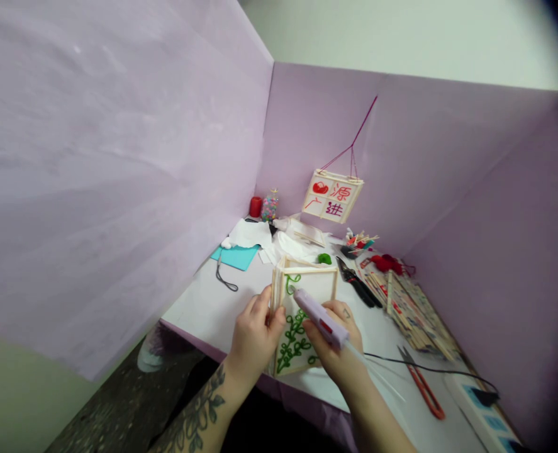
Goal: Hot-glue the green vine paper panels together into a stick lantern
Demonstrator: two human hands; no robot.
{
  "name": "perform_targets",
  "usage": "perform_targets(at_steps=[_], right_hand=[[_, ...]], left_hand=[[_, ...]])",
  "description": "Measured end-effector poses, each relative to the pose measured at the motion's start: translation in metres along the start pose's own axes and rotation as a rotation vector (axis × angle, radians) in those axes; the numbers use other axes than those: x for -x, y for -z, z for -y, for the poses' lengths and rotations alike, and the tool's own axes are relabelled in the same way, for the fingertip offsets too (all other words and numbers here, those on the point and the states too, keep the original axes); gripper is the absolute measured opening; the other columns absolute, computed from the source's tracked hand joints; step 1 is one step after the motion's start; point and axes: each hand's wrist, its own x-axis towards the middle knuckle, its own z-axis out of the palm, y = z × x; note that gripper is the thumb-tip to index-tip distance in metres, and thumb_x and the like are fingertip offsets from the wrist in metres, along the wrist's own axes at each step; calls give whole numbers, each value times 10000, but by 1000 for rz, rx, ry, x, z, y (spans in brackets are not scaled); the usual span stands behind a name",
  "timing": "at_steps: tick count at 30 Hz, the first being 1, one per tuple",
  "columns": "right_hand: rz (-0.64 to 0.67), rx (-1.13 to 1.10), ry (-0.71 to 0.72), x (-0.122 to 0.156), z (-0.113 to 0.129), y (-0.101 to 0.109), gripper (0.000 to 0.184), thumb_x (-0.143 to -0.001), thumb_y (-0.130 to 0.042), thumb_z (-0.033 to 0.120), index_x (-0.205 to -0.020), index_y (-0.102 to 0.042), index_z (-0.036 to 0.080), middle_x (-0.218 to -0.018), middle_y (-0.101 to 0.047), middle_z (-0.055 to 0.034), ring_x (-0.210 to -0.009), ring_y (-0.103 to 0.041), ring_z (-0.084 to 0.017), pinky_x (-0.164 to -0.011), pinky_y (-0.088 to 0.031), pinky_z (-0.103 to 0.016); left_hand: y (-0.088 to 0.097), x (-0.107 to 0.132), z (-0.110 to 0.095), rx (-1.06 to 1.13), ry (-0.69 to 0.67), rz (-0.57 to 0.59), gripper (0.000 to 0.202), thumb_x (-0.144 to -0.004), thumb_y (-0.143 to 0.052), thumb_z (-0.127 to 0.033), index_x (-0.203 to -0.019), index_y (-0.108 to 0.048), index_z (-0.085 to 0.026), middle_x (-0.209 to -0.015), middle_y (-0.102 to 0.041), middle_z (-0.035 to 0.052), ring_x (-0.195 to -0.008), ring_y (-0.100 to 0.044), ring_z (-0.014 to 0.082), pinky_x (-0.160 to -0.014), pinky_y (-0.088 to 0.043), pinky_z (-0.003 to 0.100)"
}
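My left hand (pixel 256 327) grips the left edge of a box-like wooden-stick frame (pixel 323 286) with white panels, held tilted above the table's front edge. Green yarn (pixel 294 340) shaped into a leafy vine covers part of its front panel. A lilac hot glue gun (pixel 320 314) is in my right hand (pixel 340 340), its nozzle at a green curl near the panel's upper left. From the gun's rear sticks a long clear glue stick (pixel 375 365). Behind the frame lies a small ball of green yarn (pixel 324 258).
Black-handled pliers (pixel 358 283), red-handled scissors (pixel 423 384), bundled wooden sticks (pixel 415 314) and a power strip (pixel 484 412) lie to the right. A decorated panel (pixel 333 196) hangs at the back wall. Blue paper (pixel 236 257) lies at left; a black cord (pixel 420 363) crosses the right side.
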Motion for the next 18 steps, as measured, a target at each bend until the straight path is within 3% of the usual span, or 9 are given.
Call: perform_targets(at_steps=[18], right_hand=[[-13, 30, 50, -3, -1, -2, 244, -897, -610, 302, -681, -548, 207, -731, -538, -28, -728, -523, -184, -665, -440, -317]], left_hand=[[0, 0, 0, -2, -7, -4, 355, -961, -480, -309, -1226, -586, -99, -806, -680, 61, -690, -655, 155, -631, -547, 244]])
